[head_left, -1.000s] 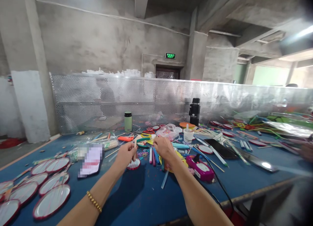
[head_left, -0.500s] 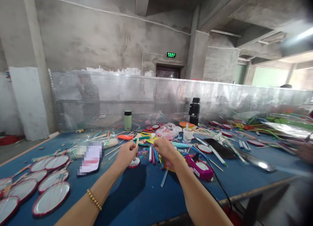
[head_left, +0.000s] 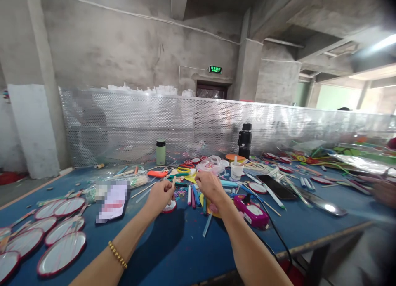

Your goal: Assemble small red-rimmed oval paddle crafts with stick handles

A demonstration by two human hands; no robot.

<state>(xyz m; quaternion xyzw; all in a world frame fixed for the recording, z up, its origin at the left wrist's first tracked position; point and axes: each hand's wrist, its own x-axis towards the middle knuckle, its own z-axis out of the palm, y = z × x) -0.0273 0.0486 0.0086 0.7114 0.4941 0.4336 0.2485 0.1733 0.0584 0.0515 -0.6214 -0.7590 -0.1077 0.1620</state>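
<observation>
My left hand [head_left: 160, 196] is closed around a thin pale stick [head_left: 173, 182] that pokes up from the fist, over a small red-rimmed disc [head_left: 170, 207] on the blue table [head_left: 173, 253]. A gold bead bracelet [head_left: 118, 255] sits on that forearm. My right hand [head_left: 210, 186] is curled shut just to the right, fingers pinched on something too small to make out, above a scatter of coloured sticks [head_left: 193, 196] and a yellow piece [head_left: 213, 207].
Several red-rimmed oval fans [head_left: 60, 253] lie at the left, beside a blurred phone [head_left: 113, 200]. A pink device [head_left: 251, 211] with a black cable lies at the right, with a white cup [head_left: 237, 170], a green bottle [head_left: 160, 152], a black flask [head_left: 245, 140] and a perforated metal screen [head_left: 198, 125] behind. Another person's hand [head_left: 383, 192] shows at far right.
Both hands stay closed at the same spot; the view has shifted slightly. A blurred person behind the screen has moved to the left.
</observation>
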